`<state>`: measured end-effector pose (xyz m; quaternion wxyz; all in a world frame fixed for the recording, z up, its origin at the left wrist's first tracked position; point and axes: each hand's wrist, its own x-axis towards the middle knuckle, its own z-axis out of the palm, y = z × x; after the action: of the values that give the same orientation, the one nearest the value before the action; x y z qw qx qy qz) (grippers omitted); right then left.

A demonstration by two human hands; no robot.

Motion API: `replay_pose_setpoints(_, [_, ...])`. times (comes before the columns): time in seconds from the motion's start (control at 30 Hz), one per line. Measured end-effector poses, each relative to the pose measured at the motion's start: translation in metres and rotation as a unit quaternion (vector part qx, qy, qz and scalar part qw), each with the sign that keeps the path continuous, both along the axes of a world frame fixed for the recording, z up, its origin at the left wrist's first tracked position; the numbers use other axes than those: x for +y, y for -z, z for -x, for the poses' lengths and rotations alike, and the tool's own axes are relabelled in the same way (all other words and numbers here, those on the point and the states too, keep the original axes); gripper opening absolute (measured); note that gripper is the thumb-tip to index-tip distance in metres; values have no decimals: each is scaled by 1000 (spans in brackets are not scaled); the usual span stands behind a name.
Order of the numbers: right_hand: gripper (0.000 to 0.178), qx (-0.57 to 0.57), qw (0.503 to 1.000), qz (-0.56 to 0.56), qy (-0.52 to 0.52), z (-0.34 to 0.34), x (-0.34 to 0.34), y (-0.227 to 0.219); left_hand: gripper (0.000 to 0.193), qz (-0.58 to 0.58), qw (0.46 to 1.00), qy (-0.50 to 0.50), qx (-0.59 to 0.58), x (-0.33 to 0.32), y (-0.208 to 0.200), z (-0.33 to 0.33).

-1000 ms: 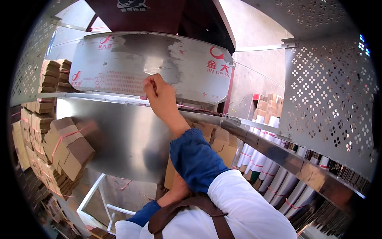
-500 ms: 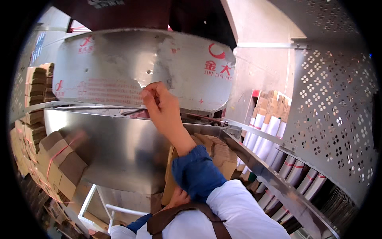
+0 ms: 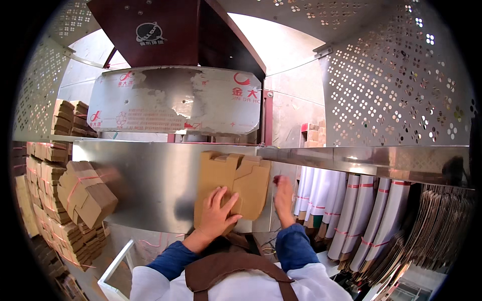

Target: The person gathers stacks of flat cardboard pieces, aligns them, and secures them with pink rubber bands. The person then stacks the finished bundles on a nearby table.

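Here, head view: a steel tabletop (image 3: 145, 190) in front of the person. Brown cardboard stack (image 3: 255, 188) on the tabletop's right-hand part, notched ends toward its far edge. Left hand (image 3: 217, 213) on top of the stack, fingers spread, palm down, resting rather than clasping. Right hand (image 3: 283, 198) near the tabletop's right end, just beside the stack and apart from it; fingers curled, dark red spot at their tips. Too blurred; I can't tell whether anything is held.

At the tabletop's left end, a cardboard bundle (image 3: 88, 193) tied with pinkish band; left of the tabletop, cardboard piles (image 3: 51, 208). Beyond its far edge, a scuffed metal panel (image 3: 155, 95) with dark red housing (image 3: 145, 50) behind. Right of the tabletop, white rolls (image 3: 381, 215) with red bands.
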<state>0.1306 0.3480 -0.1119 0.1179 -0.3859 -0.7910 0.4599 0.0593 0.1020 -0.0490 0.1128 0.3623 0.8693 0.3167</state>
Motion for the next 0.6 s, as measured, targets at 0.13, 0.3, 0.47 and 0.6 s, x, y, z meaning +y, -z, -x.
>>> replay_pose_setpoints(0.13, [33, -35, 984, 170, -41, -40, 18, 161, 82, -5, 1000, 22, -14, 4, 1, 1])
replay_pose_setpoints(0.3, [34, -33, 915, 401, -43, -9, 3, 126, 90, -5, 1000, -14, -10, -1, 8, -6])
replay_pose_setpoints(0.47, [43, -84, 906, 415, -31, 6, -2, 85, 92, -15, 999, -25, -13, -16, 16, -2])
replay_pose_setpoints(0.6, [43, -68, 921, 384, 18, 20, -27, 40, 100, -44, 996, -71, -34, -62, 11, 22])
